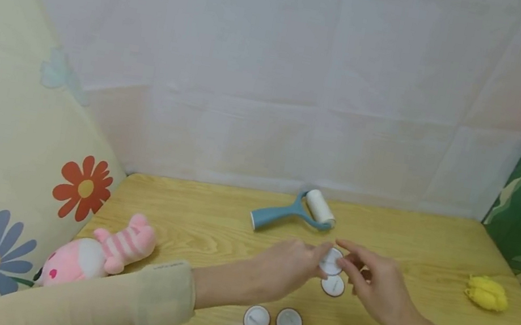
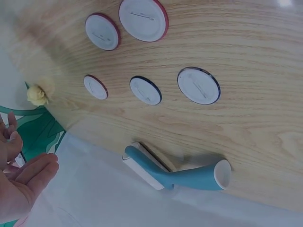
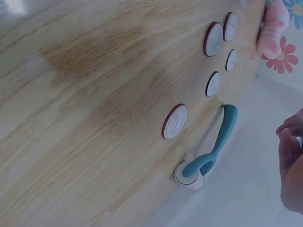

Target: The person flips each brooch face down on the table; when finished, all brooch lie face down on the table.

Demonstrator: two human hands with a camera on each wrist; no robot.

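Observation:
A round button badge (image 1: 331, 261), its white back up, is raised between my two hands. My left hand (image 1: 281, 266) grips its left edge, while the thumb and index finger of my right hand (image 1: 377, 283) pinch its right side. Other badges lie pin side up on the wooden table: a red-rimmed badge (image 2: 95, 87) below my hands, a dark-rimmed badge (image 2: 145, 90) and a larger dark-rimmed badge (image 2: 199, 85) along the same row. Nearer me are two more, a left badge (image 1: 257, 320) and a right badge (image 1: 289, 322). My left arm hides part of the row in the head view.
A blue-handled lint roller (image 1: 290, 212) lies behind my hands near the white backdrop. To the left is a pink striped plush toy (image 1: 103, 251). A small yellow object (image 1: 487, 293) sits near the table's right edge. Flowered cloth hangs on both sides.

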